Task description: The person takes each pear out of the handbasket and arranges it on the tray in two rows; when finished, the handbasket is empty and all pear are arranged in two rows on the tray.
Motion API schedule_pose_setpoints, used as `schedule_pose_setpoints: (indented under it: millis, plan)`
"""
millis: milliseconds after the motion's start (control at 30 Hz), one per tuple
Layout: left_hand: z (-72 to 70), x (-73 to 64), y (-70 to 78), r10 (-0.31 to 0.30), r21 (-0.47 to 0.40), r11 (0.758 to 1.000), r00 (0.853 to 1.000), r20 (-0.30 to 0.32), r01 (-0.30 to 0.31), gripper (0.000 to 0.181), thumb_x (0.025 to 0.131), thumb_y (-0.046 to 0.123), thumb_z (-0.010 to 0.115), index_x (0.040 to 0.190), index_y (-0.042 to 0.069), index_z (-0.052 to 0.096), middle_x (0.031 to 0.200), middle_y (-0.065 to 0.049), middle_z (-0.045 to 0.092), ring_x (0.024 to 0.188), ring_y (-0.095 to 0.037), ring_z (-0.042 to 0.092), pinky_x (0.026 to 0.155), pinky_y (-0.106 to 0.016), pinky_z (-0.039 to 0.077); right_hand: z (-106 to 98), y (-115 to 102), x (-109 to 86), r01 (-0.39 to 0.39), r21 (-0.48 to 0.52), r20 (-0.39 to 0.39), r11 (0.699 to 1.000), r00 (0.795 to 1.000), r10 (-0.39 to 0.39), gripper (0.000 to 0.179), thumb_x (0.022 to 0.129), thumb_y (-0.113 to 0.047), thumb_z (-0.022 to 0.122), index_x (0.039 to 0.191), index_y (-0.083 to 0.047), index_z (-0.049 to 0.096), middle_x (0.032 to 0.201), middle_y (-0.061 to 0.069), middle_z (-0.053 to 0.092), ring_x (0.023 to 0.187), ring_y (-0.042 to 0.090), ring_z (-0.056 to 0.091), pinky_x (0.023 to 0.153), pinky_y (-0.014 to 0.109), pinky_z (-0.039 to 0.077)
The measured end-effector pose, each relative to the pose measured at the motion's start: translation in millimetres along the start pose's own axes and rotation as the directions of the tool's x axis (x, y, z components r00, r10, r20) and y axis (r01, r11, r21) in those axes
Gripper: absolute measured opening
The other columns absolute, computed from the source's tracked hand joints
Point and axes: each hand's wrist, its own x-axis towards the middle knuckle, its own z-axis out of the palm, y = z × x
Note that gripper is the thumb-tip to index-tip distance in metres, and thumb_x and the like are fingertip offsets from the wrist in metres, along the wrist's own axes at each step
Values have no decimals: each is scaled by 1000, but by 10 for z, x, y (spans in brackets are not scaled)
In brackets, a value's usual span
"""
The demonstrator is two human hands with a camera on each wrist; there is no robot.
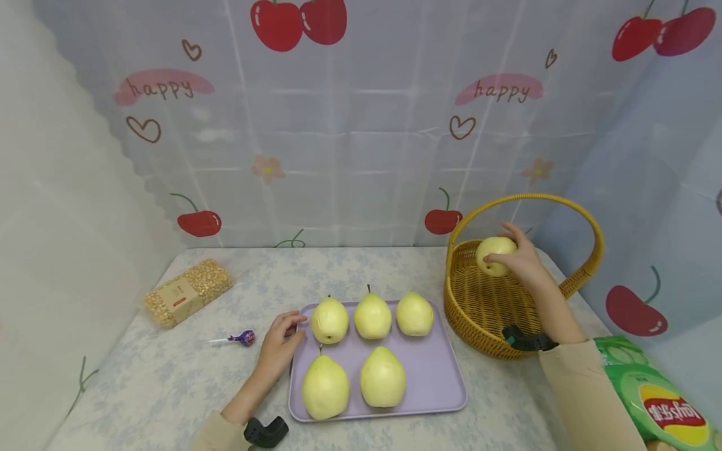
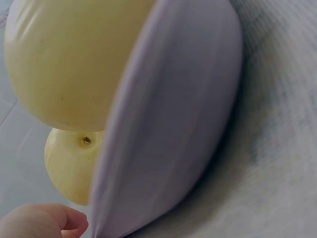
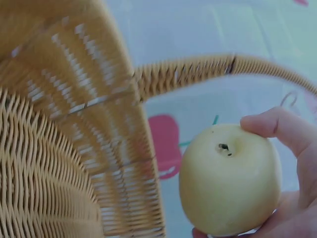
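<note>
My right hand (image 1: 524, 263) grips a pale yellow pear (image 1: 496, 255) over the far part of the wicker basket (image 1: 459, 307), under its arched handle. In the right wrist view, thumb and fingers wrap the side of the pear (image 3: 230, 181), beside the basket wall (image 3: 124, 163). At the left side of a lilac tray (image 1: 431, 382), my left hand (image 1: 279, 341) rests with loosely bent fingers right at the rim. Several pears stand on the tray, including one front left (image 1: 326, 388) and one front middle (image 1: 383, 379). The left wrist view shows the tray wall (image 2: 173, 119) up close.
A bag of corn kernels (image 1: 188, 292) lies at the back left of the table. A purple-wrapped lollipop (image 1: 244, 338) is left of the tray. At the right edge, a green chip bag (image 1: 657, 394) sits beside my right sleeve. Printed curtains stand behind the table.
</note>
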Motion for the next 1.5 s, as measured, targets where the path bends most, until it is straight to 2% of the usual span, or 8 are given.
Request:
schedule_pose_setpoints:
  millis: [333, 533, 767, 867, 1000, 1133, 1200, 1500]
  plan:
    - [0, 12, 11, -44, 6, 999, 999, 28, 43, 26, 88, 6, 61, 114, 5, 66, 133, -11, 54, 114, -25, 57, 95, -30, 48, 126, -317, -494, 15, -34, 40, 999, 999, -13, 96, 84, -17, 70, 154, -13, 4, 155, 23, 19, 132, 46, 32, 96, 54, 41]
    - [0, 14, -8, -6, 8, 1000, 1000, 9, 6, 26, 87, 5, 62, 112, 4, 67, 131, -13, 56, 111, -27, 58, 92, -27, 48, 276, -411, -755, 91, -27, 79, 995, 993, -89, 93, 81, -14, 73, 153, -13, 14, 151, 19, 30, 127, 39, 40, 92, 46, 46]
    - [0, 13, -4, -23, 2, 1000, 1000, 15, 23, 25, 88, 6, 62, 112, 5, 67, 131, -12, 56, 111, -26, 58, 92, -27, 48, 496, -415, -1019, 231, -24, 112, 973, 967, -227, 88, 75, -10, 78, 148, -13, 28, 140, 12, 44, 109, 1, 50, 82, 25, 50]
    - [-2, 13, 6, -34, -1, 999, 999, 27, 34, 25, 89, 6, 61, 113, 5, 66, 132, -12, 55, 112, -25, 57, 93, -28, 48, 608, -367, -1121, 305, 5, 129, 952, 944, -303, 88, 72, -7, 80, 145, -12, 33, 133, -1, 49, 107, -11, 48, 81, 22, 50]
    - [-12, 16, 17, -28, -4, 1000, 999, 27, 28, 25, 89, 6, 61, 114, 4, 66, 132, -13, 55, 113, -25, 57, 94, -30, 47, 754, -270, -1219, 350, 65, 180, 934, 917, -356, 88, 70, -4, 80, 144, -7, 34, 132, -2, 50, 110, -13, 47, 82, 23, 50]
    - [-19, 18, 19, -26, -4, 1000, 999, 27, 26, 25, 89, 6, 61, 113, 5, 66, 132, -12, 56, 114, -25, 57, 94, -29, 47, 890, -155, -1276, 320, 100, 244, 942, 910, -335, 87, 70, -6, 80, 144, -4, 32, 136, 21, 46, 110, -13, 46, 82, 24, 50]
    - [-24, 17, 25, -26, -6, 1000, 999, 28, 26, 25, 89, 6, 61, 113, 5, 67, 132, -12, 56, 113, -25, 57, 93, -28, 47, 952, -101, -1291, 294, 105, 265, 950, 912, -312, 87, 70, -9, 80, 143, -4, 33, 137, 24, 44, 110, -13, 45, 83, 24, 50]
    - [-23, 5, 36, -20, -18, 1000, 999, 32, 20, 25, 90, 8, 61, 115, 3, 66, 133, -14, 54, 114, -26, 57, 94, -29, 47, 1139, 102, -1337, 301, 43, 301, 953, 905, -299, 89, 68, -16, 83, 142, -6, 36, 135, 20, 48, 112, -3, 47, 82, 29, 50]
